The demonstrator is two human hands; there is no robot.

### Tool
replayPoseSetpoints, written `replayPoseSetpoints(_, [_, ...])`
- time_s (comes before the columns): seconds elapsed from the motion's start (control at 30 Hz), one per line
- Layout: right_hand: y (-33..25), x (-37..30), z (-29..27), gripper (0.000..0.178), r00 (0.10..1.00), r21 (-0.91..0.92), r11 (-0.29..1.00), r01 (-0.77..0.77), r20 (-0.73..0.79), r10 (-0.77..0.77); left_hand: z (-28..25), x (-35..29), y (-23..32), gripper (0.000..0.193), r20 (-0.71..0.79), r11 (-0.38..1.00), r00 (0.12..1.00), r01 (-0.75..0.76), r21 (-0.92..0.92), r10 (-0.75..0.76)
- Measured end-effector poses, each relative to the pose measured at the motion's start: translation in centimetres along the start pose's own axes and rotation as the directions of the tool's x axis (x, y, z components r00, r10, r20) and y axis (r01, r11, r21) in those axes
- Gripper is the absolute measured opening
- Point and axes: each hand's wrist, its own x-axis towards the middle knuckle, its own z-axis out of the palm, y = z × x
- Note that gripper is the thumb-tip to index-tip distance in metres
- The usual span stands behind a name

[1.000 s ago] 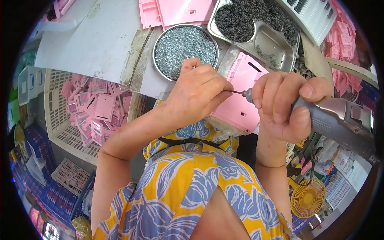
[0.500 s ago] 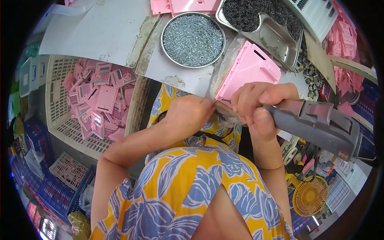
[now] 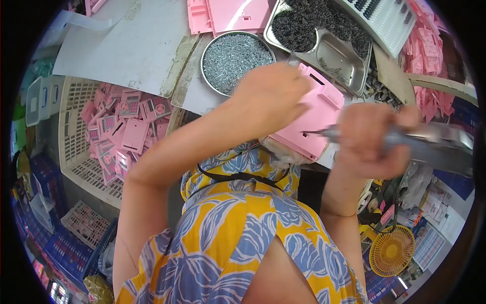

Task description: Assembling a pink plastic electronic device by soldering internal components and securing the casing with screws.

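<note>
Pink panel (image 3: 321, 114) sits right in front of the person at the near edge of the bench (image 3: 188, 71), long axis running away from the body and leaning right. Power screwdriver (image 3: 438, 149) comes in from the panel's right, roughly crosswise to that axis, its bit (image 3: 320, 133) pointing left over the panel's near half, tip by a small dark hole. From where I stand, can't tell if the tip touches.

Right hand (image 3: 373, 142), just right of the panel, has its fingers wrapped round the screwdriver. Left hand (image 3: 273, 96) is the nearer one in view: it covers the panel's left side, fingers half curled and blurred; can't tell whether it pinches anything or touches the pink surface.

Farther out, left of the panel's far end: round bowl (image 3: 202, 63) of silvery screw-like pieces (image 3: 233, 58), partly behind the left hand. Beyond the panel's far end: metal tray (image 3: 349, 66) with dark coils (image 3: 304, 25). Well left of the panel: pale crate (image 3: 76, 164) of pink calculators (image 3: 134, 136).
</note>
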Motion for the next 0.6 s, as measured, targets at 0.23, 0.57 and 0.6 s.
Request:
replayPoseSetpoints(0.23, [-9.3, 1.5, -2.2, 0.028, 0.979, 0.319, 0.929, 0.19, -0.139, -0.153, 5.3, 6.7, 0.8, 0.021, 0.09, 0.844, 0.871, -0.491, 0.215, 0.483])
replayPoseSetpoints(0.57, [-10.2, -1.7, -4.7, 0.029, 0.971, -0.003, 0.992, 0.126, -0.206, -0.123, -21.7, -13.2, -0.9, 0.031, 0.124, 0.813, 0.887, 0.342, 0.472, -0.445])
replayPoseSetpoints(0.6, [-9.6, -1.5, -4.8, 0.029, 0.972, -0.044, 0.995, 0.092, -0.211, -0.099, -22.5, -14.2, -0.9, 0.03, 0.089, 0.762, 0.855, 0.402, 0.508, -0.511])
